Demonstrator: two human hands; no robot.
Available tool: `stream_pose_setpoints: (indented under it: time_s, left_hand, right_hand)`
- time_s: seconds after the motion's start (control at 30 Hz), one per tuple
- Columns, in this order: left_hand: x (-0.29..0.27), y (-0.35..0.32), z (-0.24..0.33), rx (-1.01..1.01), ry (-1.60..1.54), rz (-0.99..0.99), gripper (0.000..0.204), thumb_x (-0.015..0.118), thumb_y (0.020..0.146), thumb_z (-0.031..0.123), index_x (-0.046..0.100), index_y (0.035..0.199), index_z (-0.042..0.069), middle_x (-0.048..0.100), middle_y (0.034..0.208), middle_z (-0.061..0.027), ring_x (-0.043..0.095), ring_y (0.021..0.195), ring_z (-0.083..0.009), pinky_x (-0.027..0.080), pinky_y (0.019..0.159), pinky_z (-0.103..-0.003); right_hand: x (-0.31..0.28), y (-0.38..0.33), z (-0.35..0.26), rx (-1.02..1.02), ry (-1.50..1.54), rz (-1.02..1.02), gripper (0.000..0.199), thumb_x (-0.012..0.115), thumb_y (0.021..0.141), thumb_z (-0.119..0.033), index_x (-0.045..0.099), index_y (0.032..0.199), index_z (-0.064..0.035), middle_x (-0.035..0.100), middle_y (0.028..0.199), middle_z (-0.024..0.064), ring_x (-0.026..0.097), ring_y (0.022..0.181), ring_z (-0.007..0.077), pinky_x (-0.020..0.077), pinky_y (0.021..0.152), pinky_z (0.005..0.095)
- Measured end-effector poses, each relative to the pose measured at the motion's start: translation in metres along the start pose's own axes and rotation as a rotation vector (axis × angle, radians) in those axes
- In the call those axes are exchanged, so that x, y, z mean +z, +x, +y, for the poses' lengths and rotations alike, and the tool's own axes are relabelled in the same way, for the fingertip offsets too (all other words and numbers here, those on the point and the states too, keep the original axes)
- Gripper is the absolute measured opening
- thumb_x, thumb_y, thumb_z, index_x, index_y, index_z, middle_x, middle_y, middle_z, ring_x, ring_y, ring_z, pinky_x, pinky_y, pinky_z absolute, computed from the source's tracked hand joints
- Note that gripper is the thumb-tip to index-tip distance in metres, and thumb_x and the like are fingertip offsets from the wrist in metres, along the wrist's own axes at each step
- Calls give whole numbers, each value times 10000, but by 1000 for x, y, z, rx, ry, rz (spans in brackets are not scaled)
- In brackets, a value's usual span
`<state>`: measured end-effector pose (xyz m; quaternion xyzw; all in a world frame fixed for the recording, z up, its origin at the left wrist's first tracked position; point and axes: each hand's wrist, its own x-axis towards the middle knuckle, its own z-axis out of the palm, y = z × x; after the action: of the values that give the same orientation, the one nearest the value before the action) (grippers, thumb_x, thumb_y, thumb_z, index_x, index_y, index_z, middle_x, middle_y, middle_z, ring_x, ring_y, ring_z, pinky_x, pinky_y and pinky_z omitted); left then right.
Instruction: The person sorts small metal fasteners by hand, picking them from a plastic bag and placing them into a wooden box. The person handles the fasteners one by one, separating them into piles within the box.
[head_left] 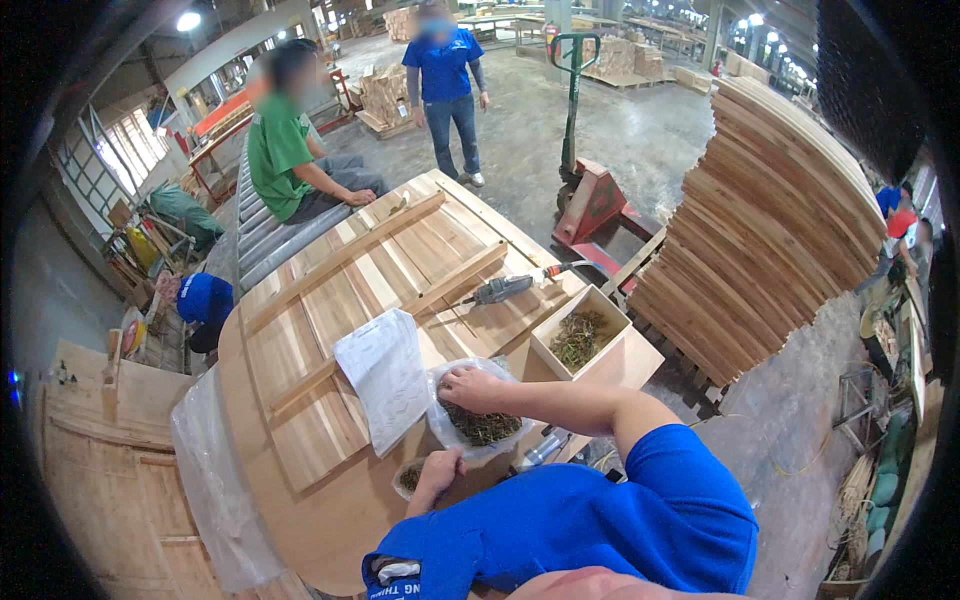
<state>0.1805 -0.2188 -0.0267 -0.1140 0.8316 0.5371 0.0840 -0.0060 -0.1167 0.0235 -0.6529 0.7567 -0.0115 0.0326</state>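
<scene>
Reaching into the bag (pixel 480 425) of screws on the round wooden top (pixel 330 300), our right hand (pixel 472 388) pinches some; they look small, hard, loose and prickly. Our left hand (pixel 438 468) grips a small cup (pixel 410 476) by its rim.

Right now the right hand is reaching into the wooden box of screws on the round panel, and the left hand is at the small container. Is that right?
Not quite. In the head view the right hand is in the clear plastic bag of screws, not the wooden box, which sits untouched further right. The left hand is at the small container.
</scene>
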Motion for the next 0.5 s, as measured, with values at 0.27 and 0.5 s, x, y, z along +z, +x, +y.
stream_pose_setpoints:
  time_s: [0.27, 0.5]
  left_hand:
    - [2, -14, 16, -109, -258, -50, 390, 479, 879, 308, 613, 649, 23, 560, 597, -20, 482, 552, -102, 371, 526, -252]
    - [-17, -26, 24, -152, -1331, 181, 153, 477, 839, 94, 566, 936, 16, 591, 816, -64, 564, 700, -176, 447, 602, -248]
  right_hand:
    - [5, -4, 7, -19, 114, -6, 280, 508, 792, -145, 561, 1058, -73, 494, 1127, 171, 526, 1029, 323, 451, 866, 393]
    - [5, -18, 10, -145, 43, 103, 167, 532, 765, -136, 587, 907, -67, 501, 1099, 154, 520, 1034, 316, 473, 832, 388]
